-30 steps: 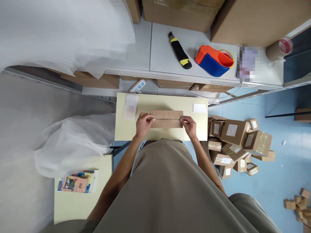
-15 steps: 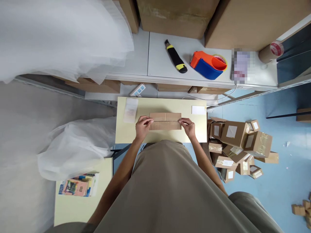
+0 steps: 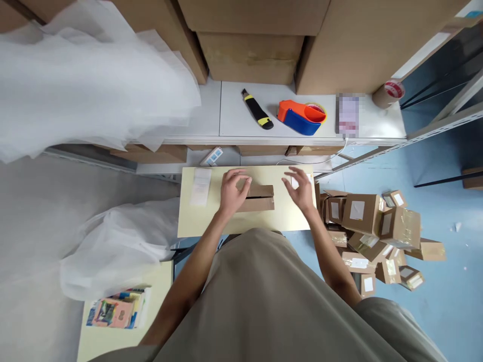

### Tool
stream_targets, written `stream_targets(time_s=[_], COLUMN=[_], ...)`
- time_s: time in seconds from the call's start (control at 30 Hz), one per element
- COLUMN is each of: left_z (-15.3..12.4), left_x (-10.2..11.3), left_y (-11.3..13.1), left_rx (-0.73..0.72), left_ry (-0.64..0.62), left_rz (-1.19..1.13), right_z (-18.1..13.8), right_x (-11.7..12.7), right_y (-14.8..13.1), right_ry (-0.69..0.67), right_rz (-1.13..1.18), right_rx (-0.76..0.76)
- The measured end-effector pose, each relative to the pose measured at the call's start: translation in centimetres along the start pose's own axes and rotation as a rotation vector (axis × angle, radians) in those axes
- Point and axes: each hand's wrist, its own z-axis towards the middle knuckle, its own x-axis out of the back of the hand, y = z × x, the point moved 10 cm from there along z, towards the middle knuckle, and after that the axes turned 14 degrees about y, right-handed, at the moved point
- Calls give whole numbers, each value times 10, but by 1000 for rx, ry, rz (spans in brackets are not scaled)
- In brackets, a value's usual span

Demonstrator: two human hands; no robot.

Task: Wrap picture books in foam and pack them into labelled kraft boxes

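Observation:
A small brown cardboard box [image 3: 260,203] lies on the pale yellow table [image 3: 196,221], with a dark gap between its two top flaps. My left hand [image 3: 232,192] is over the box's left end and hides part of it; its fingers are apart and hold nothing. To the right of the box, my right hand [image 3: 301,190] is raised with thumb and fingers spread, clear of the cardboard. Partly behind the right fingers lies a white label [image 3: 296,182]. A translucent white sheet or stack [image 3: 201,186] rests at the table's left end.
On the shelf ahead lie a black-and-yellow utility knife [image 3: 258,110], an orange-and-blue tape dispenser [image 3: 302,118] and a tape roll [image 3: 388,94]. Packed boxes [image 3: 362,213] pile up on the right. White plastic wrapping [image 3: 121,246] and books [image 3: 116,309] are on the left.
Both hands have let go of the cardboard box and lifted up and away, fingers spreading. The box's flaps now stand slightly apart. The view has tilted upward and shifted a little.

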Motion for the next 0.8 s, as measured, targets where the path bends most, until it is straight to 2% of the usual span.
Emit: stream_targets(time_s=[0.1,0.17,0.3,0.4,0.5,0.6,0.7,0.8], left_z=[38,62,91,96,89,73,50,19], left_x=[-7,-9,-8,-5,-6,-13,-22,-27], left_y=[59,93,147,167,171,159,125,87], left_rx=[-109,-176,-327,-372,-354,-269,-88,80], left_ry=[22,64,180,243,262,225,180,135], left_rz=[-65,-110,-243,-313,-382,-462,-496,-515], right_z=[66,106,167,189,195,187,159,109], right_x=[32,41,21,-2,-12,-8,4,7], right_y=[-45,-66,-69,-57,-51,-52,-55,-61], right_ry=[98,122,23,-63,-67,-41,-26,-62], right_rz=[-74,-179,-570,-773,-803,-727,-594,-351], right_rx=[216,322,378,380,371,337,226,97])
